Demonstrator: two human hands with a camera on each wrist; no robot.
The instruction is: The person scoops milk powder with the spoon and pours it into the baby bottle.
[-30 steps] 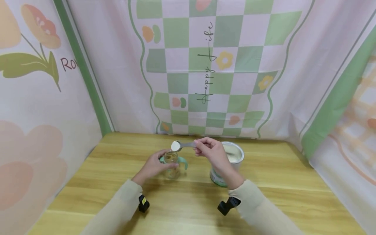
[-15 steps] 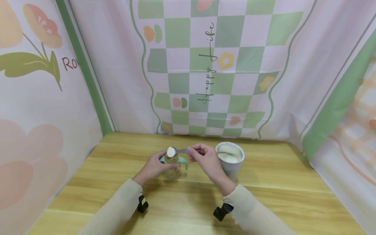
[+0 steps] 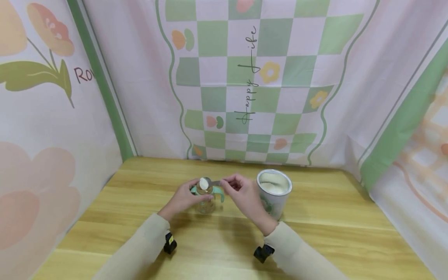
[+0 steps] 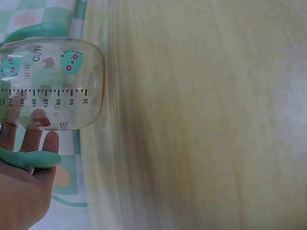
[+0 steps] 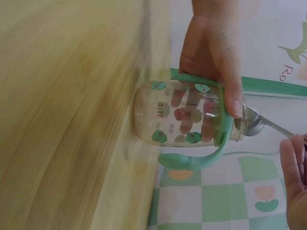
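A clear baby bottle point(image 3: 206, 207) with green handles stands upright on the table. My left hand point(image 3: 184, 198) grips it around the upper part; in the left wrist view, its fingers show through the bottle point(image 4: 53, 86), which bears a printed scale. My right hand point(image 3: 245, 197) pinches the handle of a metal spoon point(image 3: 214, 183). White powder point(image 3: 203, 183) fills the spoon's bowl, which is tilted over the bottle's mouth. In the right wrist view the spoon's bowl point(image 5: 254, 123) is right at the bottle's rim. No powder is visible inside the bottle.
Right of the bottle, close to my right forearm, stands an open can point(image 3: 274, 204) of pale powder. Patterned curtains point(image 3: 245, 77) hang behind the wooden table point(image 3: 315, 249) and along both sides. A black wrist camera point(image 3: 264, 253) sits on each sleeve.
My right hand has moved left and slightly down, bringing the loaded spoon from beside the bottle's mouth to over it. The can has come into fuller view. My left hand keeps its grip.
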